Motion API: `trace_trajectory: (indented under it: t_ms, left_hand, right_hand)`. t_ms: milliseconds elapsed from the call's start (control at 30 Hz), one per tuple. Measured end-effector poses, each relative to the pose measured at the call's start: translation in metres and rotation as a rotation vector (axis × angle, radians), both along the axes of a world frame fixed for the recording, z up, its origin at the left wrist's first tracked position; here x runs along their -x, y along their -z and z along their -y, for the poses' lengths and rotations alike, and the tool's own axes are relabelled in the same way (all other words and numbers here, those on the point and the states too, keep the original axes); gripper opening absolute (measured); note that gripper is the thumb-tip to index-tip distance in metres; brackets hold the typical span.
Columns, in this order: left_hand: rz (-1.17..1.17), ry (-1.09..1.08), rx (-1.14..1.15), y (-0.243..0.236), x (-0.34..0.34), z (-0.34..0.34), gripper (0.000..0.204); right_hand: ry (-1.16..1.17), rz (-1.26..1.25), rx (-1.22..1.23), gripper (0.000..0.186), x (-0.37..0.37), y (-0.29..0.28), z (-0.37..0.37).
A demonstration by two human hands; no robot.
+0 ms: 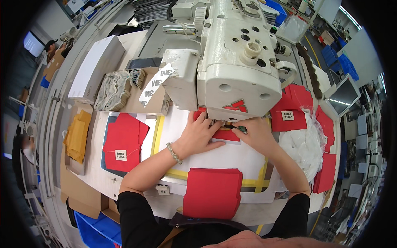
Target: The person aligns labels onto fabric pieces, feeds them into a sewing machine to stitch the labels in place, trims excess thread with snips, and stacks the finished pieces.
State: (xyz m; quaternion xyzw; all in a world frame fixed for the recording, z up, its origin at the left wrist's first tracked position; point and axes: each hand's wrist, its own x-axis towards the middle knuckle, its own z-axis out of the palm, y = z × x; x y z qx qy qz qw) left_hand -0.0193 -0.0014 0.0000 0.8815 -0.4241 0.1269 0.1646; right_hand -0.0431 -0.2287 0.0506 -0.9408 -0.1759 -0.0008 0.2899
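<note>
My left hand (200, 134) lies flat with fingers spread on a red piece (225, 135) under the head of a white sewing machine (236, 82), its fingertips close to the needle area. My right hand (255, 132) grips a small tool with a green-and-black handle (240, 128), beside the same piece; the tool's tip is too small to make out. The red piece lies on a white work plate (169, 128) edged with yellow tape. Nearer me is a stack of red pieces (211, 194).
More red pieces with pale labels lie left (124, 140) and right (289, 118), beside crumpled white plastic (302, 153). An open cardboard box (155, 108), a long white box (93, 68) and a tray of yellow pieces (76, 136) sit left. Other people (51, 48) appear at far left.
</note>
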Motion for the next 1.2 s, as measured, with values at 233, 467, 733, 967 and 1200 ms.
trace_trajectory:
  t_ms: [233,467,733,967,1200]
  left_hand:
    - [-0.077,-0.011,-0.015,-0.003,0.000,0.000,0.062]
    - [0.016,-0.006,0.001,-0.001,-0.002,0.000,0.061]
    - [-0.048,0.091,0.039,0.007,-0.003,-0.005,0.051]
    - [-0.002,0.088,0.031,0.001,-0.005,-0.008,0.051]
    - [-0.032,0.076,0.044,0.000,-0.004,-0.007,0.050]
  right_hand:
    - [-0.008,0.052,-0.005,0.020,0.001,0.006,0.000]
    - [0.033,0.005,0.012,0.019,0.003,0.001,-0.004]
    - [0.039,-0.003,0.029,0.019,0.005,-0.003,-0.004]
    - [0.018,0.028,0.072,0.020,0.000,-0.010,-0.008]
    - [-0.014,0.035,0.107,0.021,-0.009,-0.005,-0.002]
